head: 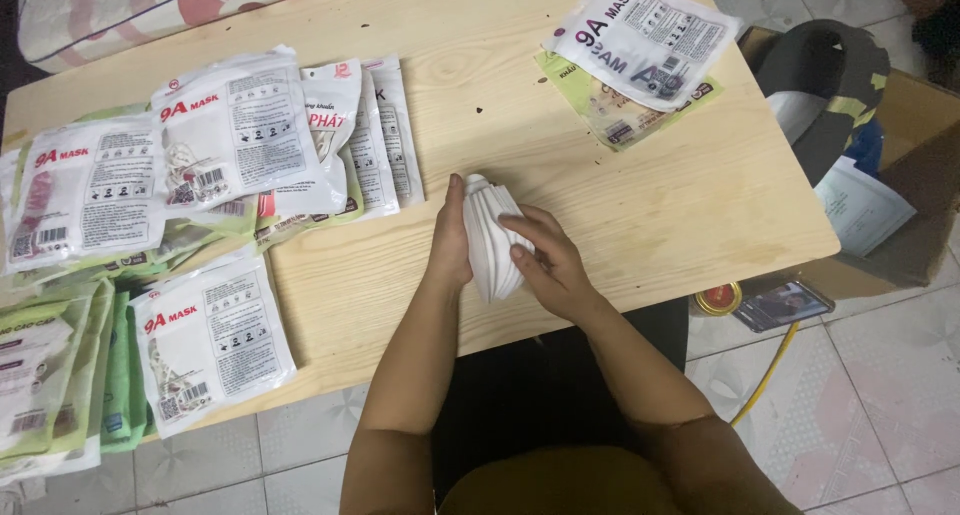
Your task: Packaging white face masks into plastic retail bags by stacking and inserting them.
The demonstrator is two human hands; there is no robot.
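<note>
**Stack of white masks pressed between two hands at the bench's near edge**

Seen from above: a pale wooden bench, both forearms reaching in from the near side. Held upright on the wood, near the middle of the near edge, a stack of folded white masks. Left hand laid flat against the stack's left face, fingers straight and together, pointing far. Right hand curled over the stack's right and near side, fingertips pressed onto the white pleats. Grip of both hands closed on the stack, squeezed from either side, stack touching the bench top.

Spread over the left part of the bench, a heap of sealed mask packets, white with red lettering and overlapping one another, some greenish ones beneath. Nearer and still left, one more white packet lying partly over the bench's near edge, beside a pile of green packets. At the far right of the bench, well apart from the hands, two empty-looking flat bags, a white one lying over a greenish one.

Right of the bench, a cardboard box with dark cloth and papers inside. On the tiled floor below, a small round tin, a phone-like slab and a yellow cable.
</note>
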